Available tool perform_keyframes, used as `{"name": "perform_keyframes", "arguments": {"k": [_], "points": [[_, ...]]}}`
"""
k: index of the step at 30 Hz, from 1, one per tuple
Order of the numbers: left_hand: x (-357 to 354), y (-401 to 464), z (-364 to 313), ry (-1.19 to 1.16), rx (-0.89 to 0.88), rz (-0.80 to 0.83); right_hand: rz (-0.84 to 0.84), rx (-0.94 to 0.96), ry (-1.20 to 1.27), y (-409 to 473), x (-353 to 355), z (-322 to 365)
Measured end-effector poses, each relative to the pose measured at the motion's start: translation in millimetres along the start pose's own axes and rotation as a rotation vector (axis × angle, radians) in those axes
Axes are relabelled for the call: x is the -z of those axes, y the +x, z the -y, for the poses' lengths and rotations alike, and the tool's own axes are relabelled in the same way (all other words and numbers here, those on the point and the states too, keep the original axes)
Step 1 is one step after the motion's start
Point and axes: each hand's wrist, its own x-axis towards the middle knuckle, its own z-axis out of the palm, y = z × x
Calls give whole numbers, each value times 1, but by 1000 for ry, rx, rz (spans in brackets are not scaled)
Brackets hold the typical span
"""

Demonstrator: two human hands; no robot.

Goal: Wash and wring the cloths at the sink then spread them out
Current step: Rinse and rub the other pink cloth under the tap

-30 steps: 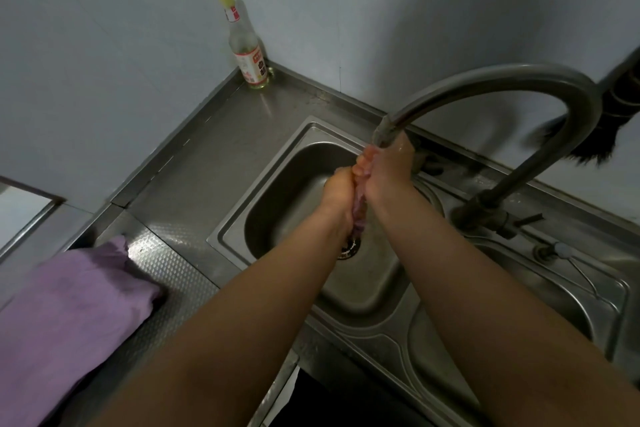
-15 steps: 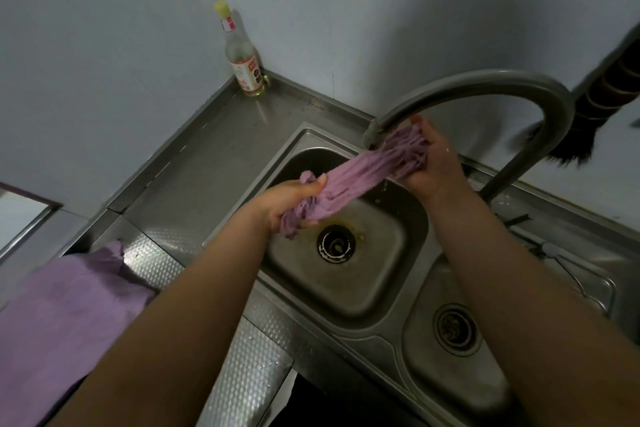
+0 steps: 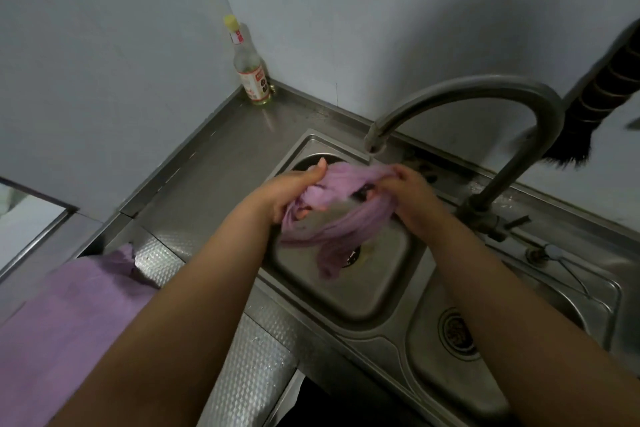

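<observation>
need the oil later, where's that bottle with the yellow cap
In the head view the bottle stands upright in the back left corner of the counter, against the wall, left of the faucet.

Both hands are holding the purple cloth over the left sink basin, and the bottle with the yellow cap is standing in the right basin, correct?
Not quite. The head view shows both hands and purple cloth over the left sink basin, but the bottle with the yellow cap stands on the counter's back corner.

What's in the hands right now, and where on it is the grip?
Both hands hold one purple cloth over the sink: the left hand grips its left bunched end, the right hand its right end; the middle sags and a tail hangs toward the drain.
</observation>
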Motion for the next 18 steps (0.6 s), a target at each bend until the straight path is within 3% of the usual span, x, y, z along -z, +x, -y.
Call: {"name": "perform_keyframes", "arguments": {"k": [1, 3, 6, 8, 11, 13, 16, 18], "points": [[5, 3, 4, 97, -29, -66, 59, -42, 208, 1, 1, 4], [7, 9, 12, 151, -53, -35, 224, -109, 545, -5, -4, 18], [-11, 18, 25, 176, -46, 75, 259, -250, 808, -8, -20, 34], [-28, 19, 26, 228, -69, 10, 222, -314, 850, -10, -26, 41], [-39, 16, 25, 563, -40, -224, 67, -186, 457, -11, -22, 46], [-38, 16, 28, 584, 30, -281, -29, -116, 163, -17, -24, 42], [-46, 11, 28, 45, 176, 42, -37, 4, -277, -27, -40, 27], [-47, 13, 26, -374, 180, 116, 86, 103, -488, -37, -49, 9]]}}
